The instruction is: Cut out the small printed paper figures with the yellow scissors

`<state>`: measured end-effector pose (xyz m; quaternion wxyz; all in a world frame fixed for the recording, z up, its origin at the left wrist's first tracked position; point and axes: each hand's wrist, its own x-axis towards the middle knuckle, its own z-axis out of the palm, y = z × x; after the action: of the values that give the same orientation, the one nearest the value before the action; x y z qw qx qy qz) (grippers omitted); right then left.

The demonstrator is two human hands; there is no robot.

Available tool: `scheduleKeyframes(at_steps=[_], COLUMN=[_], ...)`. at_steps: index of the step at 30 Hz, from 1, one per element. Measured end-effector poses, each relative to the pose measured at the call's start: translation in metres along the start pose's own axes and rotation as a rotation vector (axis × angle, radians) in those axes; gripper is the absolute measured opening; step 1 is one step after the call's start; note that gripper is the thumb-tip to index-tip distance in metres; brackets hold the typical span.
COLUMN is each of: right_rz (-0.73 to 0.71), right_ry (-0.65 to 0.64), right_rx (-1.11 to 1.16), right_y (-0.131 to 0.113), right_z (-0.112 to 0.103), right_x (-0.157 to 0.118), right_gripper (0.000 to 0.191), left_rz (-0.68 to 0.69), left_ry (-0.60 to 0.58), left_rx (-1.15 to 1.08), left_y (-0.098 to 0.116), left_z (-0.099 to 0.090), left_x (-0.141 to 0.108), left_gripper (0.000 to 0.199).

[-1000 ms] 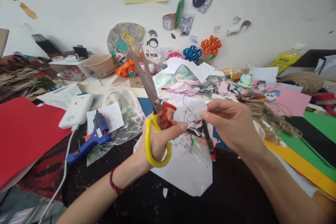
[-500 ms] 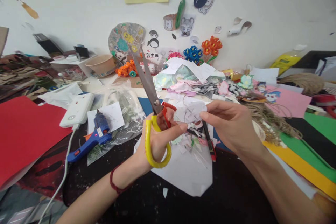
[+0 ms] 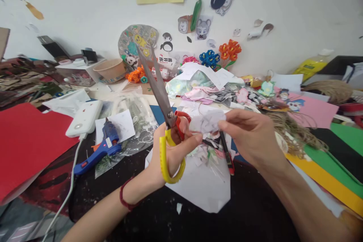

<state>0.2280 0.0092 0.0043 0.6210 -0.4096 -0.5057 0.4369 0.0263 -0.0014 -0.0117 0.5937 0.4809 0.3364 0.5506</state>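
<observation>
My left hand point(image 3: 170, 151) is closed round scissors point(image 3: 161, 100) with one yellow and one red handle loop. Their blades point up and away, slightly parted. Between the fingertips of my right hand point(image 3: 249, 132) is a small white paper cutout point(image 3: 207, 121) with dark drawn lines, held upright in front of me. The thumb and fingers of my left hand meet its lower left edge. Under both hands lies a large white sheet point(image 3: 201, 189) with paper scraps point(image 3: 202, 155) on it. A black and red utility knife point(image 3: 227, 155) rests at the scraps' right side.
On the left are a blue glue gun point(image 3: 99, 149), a white power bank point(image 3: 84, 119) with a cable and red paper point(image 3: 31, 147). Fabric pieces point(image 3: 198, 87) are heaped at the back. Twine point(image 3: 295, 130) and coloured sheets point(image 3: 337, 159) lie right.
The scissors have tilted a little, their blade tips shifting left. Both hands still hold the same things in nearly the same place, and the whole view has shifted slightly.
</observation>
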Motion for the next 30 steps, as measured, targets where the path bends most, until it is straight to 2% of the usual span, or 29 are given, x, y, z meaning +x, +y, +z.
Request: scheduleKeyframes(at_steps=[3, 4, 9, 14, 22, 27, 30], right_rz=[-0.205, -0.215, -0.077, -0.023, -0.038, -0.036, -0.065], right_ry=[0.239, 0.273, 0.161, 0.095, -0.003, 0.023, 0.013], right_rx=[0.105, 0.096, 0.019, 0.027, 0.045, 0.076, 0.048], right_y=[-0.009, -0.011, -0.005, -0.004, -0.007, -0.004, -0.004], right_z=[-0.013, -0.017, -0.018, -0.016, -0.016, -0.013, -0.011], right_x=[0.011, 0.014, 0.016, 0.012, 0.009, 0.007, 0.005], right_gripper=[0.012, 0.011, 0.013, 0.017, 0.010, 0.012, 0.010], left_rz=[0.052, 0.059, 0.079, -0.021, 0.000, 0.039, 0.058], left_ry=[0.077, 0.085, 0.089, 0.088, 0.135, 0.078, 0.109], left_rx=[0.025, 0.032, 0.144, 0.274, 0.368, 0.450, 0.475], left_y=[0.002, 0.003, 0.011, 0.012, 0.011, 0.013, 0.013], left_z=[-0.004, -0.005, -0.002, -0.001, -0.001, -0.004, -0.006], left_x=[0.000, 0.001, 0.006, 0.010, 0.011, 0.012, 0.013], left_gripper=[0.039, 0.039, 0.037, 0.030, 0.030, 0.024, 0.024])
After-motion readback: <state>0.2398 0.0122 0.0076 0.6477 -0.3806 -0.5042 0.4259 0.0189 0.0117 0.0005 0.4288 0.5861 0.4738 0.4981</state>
